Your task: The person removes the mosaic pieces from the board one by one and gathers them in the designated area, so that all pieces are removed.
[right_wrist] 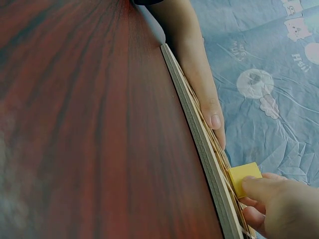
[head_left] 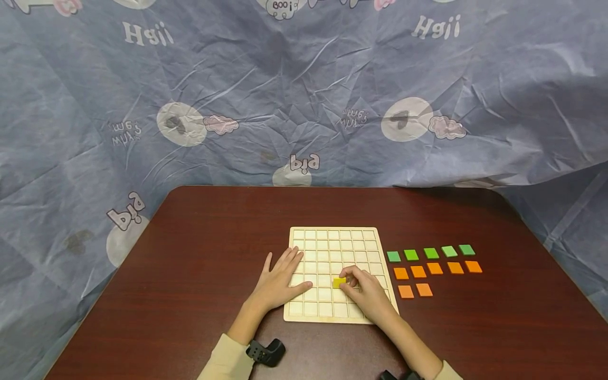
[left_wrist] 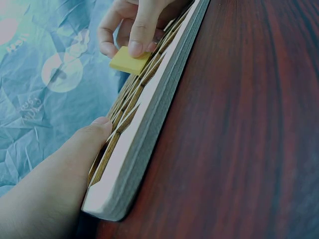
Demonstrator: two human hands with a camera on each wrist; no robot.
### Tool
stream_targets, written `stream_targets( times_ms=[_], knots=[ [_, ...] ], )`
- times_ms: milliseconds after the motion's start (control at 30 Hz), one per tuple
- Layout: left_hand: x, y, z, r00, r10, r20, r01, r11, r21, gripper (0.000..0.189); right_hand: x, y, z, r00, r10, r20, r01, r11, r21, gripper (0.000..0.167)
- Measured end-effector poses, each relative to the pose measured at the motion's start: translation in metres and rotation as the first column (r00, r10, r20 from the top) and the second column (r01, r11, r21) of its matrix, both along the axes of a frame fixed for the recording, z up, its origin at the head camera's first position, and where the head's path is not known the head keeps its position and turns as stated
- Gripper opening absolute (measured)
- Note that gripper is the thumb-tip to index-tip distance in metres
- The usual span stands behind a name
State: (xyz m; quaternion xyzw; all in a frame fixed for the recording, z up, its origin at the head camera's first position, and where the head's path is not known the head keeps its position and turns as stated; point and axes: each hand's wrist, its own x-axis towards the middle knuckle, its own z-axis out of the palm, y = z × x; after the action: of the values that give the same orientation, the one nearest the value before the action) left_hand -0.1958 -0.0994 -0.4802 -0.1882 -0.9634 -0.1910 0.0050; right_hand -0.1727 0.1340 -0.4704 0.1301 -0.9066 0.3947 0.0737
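A pale wooden board (head_left: 332, 320) with a grid of square recesses lies on the table. My right hand (head_left: 368, 293) pinches a small yellow square tile (head_left: 339, 283) between thumb and fingers over the lower middle of the grid. In the left wrist view the yellow tile (left_wrist: 130, 60) is tilted and held just above the board's surface. In the right wrist view the thumb presses on the tile's (right_wrist: 243, 175) face. My left hand (head_left: 277, 282) rests on the board's left edge with fingers spread and straight.
Right of the board, green tiles (head_left: 431, 253) form a row of several. Orange tiles (head_left: 434, 268) lie in two rows below them. The dark red-brown table (head_left: 228, 221) extends around the board, and a blue printed cloth (head_left: 285, 79) hangs behind it.
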Motion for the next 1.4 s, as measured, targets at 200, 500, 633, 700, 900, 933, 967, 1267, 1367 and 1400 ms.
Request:
stream_targets(
  times_ms=[200, 500, 633, 700, 900, 933, 967, 1267, 1367, 1400],
  knots=[
    [0.000, 0.001, -0.001, 1.000, -0.004, 0.006, 0.004, 1.000, 0.003, 0.080, 0.002, 0.001, 0.008, 0.993, -0.029, 0.115, 0.040, 0.994, -0.100, 0.014],
    [0.001, 0.000, 0.003, 1.000, -0.018, 0.004, 0.018, 1.000, 0.011, 0.079, 0.004, 0.025, 0.033, 0.989, -0.049, 0.138, 0.068, 0.989, -0.132, 0.015],
    [0.000, -0.001, 0.004, 1.000, -0.024, 0.014, 0.024, 1.000, 0.011, 0.079, 0.009, 0.048, 0.039, 0.990, -0.085, 0.111, 0.094, 0.993, -0.073, 0.016],
    [0.000, -0.001, 0.005, 0.999, -0.030, 0.012, 0.030, 0.999, 0.012, 0.078, 0.012, 0.059, 0.039, 0.992, -0.097, 0.082, 0.101, 0.994, -0.048, 0.016],
    [-0.001, -0.002, 0.005, 0.999, -0.030, 0.012, 0.030, 1.000, 0.006, 0.079, 0.018, 0.089, 0.038, 0.990, -0.122, 0.066, 0.123, 0.992, -0.013, 0.020],
    [-0.002, -0.003, 0.005, 0.999, -0.029, 0.015, 0.029, 1.000, 0.005, 0.079, 0.019, 0.094, 0.037, 0.989, -0.133, 0.064, 0.133, 0.991, -0.003, 0.020],
    [-0.002, -0.003, 0.005, 0.999, -0.031, 0.013, 0.031, 1.000, 0.004, 0.079, 0.020, 0.098, 0.036, 0.988, -0.142, 0.060, 0.142, 0.990, 0.006, 0.020],
    [-0.001, -0.003, 0.004, 0.999, -0.036, 0.009, 0.036, 0.999, 0.013, 0.079, 0.029, 0.136, 0.026, 0.971, -0.237, 0.033, 0.235, 0.970, 0.062, 0.024],
    [-0.001, -0.003, 0.003, 0.999, -0.030, 0.017, 0.029, 0.999, 0.013, 0.079, 0.032, 0.147, 0.023, 0.963, -0.266, 0.045, 0.261, 0.962, 0.083, 0.026],
    [-0.001, -0.004, 0.002, 0.999, -0.027, 0.018, 0.027, 1.000, 0.015, 0.079, 0.033, 0.150, 0.022, 0.960, -0.273, 0.054, 0.268, 0.959, 0.089, 0.027]
  ],
)
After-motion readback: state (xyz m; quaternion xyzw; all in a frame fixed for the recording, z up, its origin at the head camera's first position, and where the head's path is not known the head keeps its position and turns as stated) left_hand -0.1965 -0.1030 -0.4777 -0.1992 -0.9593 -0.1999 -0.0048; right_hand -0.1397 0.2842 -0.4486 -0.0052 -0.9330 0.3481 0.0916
